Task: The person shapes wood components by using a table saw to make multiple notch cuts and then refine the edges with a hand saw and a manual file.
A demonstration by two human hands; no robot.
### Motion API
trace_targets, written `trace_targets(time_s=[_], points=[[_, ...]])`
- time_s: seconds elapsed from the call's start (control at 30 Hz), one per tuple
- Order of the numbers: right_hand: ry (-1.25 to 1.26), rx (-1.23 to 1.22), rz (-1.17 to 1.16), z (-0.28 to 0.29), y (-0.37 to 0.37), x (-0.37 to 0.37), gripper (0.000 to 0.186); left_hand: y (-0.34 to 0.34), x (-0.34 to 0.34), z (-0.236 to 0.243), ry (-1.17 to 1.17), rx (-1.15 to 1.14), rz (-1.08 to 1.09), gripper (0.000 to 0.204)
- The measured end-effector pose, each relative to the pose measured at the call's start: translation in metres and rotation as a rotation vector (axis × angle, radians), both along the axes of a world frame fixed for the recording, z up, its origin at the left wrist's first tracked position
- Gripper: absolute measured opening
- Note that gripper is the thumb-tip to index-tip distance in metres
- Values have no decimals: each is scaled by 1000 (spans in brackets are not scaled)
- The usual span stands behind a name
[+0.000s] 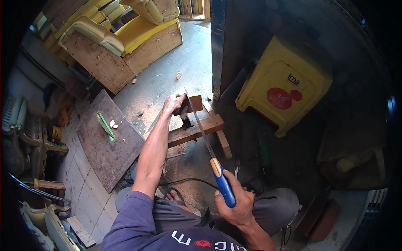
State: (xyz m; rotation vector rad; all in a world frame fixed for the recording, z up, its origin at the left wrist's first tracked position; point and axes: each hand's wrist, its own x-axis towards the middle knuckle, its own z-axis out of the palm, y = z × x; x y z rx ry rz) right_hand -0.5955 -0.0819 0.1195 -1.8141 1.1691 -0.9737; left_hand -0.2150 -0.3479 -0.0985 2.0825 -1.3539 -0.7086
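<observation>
My right hand (238, 200) is closed round the blue and wood handle (224, 188) of a saw. Its long, narrow blade (204, 134) points away from me and crosses a small wooden block (195, 103). At the block's left end my left hand (175, 103) is closed, gripping it beside the blade. Below that hand is a dark metal clamp or vise (186, 121), partly hidden. It sits by a thick wooden beam (205, 129) that lies crosswise on another piece of wood (223, 144).
A brown board (109, 140) at the left carries a green-edged strip (105, 125) and wood chips. Unfinished yellow sofa frames (142, 35) stand at the far left, a yellow plastic stool (284, 85) at the right. Sawdust (190, 190) and a black cable (190, 180) lie near my feet.
</observation>
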Motion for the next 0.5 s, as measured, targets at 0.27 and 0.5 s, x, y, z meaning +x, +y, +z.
trace_targets(time_s=[0.27, 0.5], points=[[-7, 22, 1, -2, 2, -3, 57, 3, -12, 14, 11, 42, -5, 60], [-7, 23, 0, 1, 2, -3, 58, 5, -13, 13, 15, 14, 8, 60]])
